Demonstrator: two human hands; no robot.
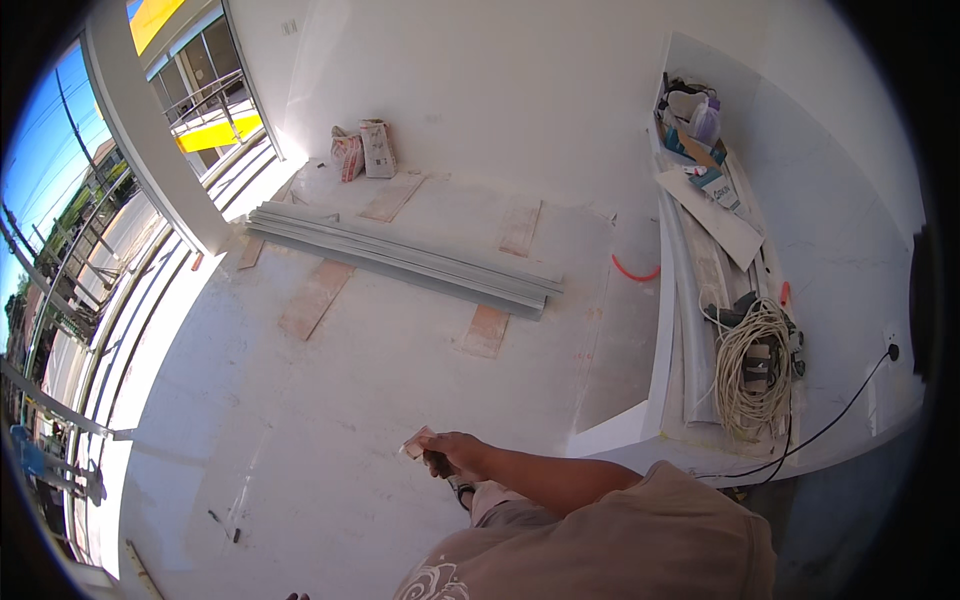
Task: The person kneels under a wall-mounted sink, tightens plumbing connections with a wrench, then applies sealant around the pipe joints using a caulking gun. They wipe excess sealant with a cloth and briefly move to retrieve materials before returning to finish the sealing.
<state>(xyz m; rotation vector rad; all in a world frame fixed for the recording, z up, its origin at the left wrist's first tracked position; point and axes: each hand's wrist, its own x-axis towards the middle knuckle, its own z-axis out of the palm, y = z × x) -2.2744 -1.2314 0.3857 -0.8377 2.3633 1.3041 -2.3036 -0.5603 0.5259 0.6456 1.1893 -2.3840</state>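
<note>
My right arm reaches leftward across the lower middle, and my right hand (455,455) is closed on a small flat pale-pink piece (413,443). This piece sticks out past the fingers over the white floor (330,430); its exact kind does not show. Below the hand, part of a dark sandal (464,492) on my foot can be seen. At the bottom edge, dark fingertips (297,597) that appear to belong to my left hand just enter the picture; the rest of that hand is cut off.
Long grey metal channels (400,258) lie across flat brownish boards (317,297). Two sacks (377,150) lean at the back wall. On the right, a curved counter (655,390) carries coiled cable (750,385), tools and boxes. A black cord (840,415) runs to a wall socket. Openings with railings line the left.
</note>
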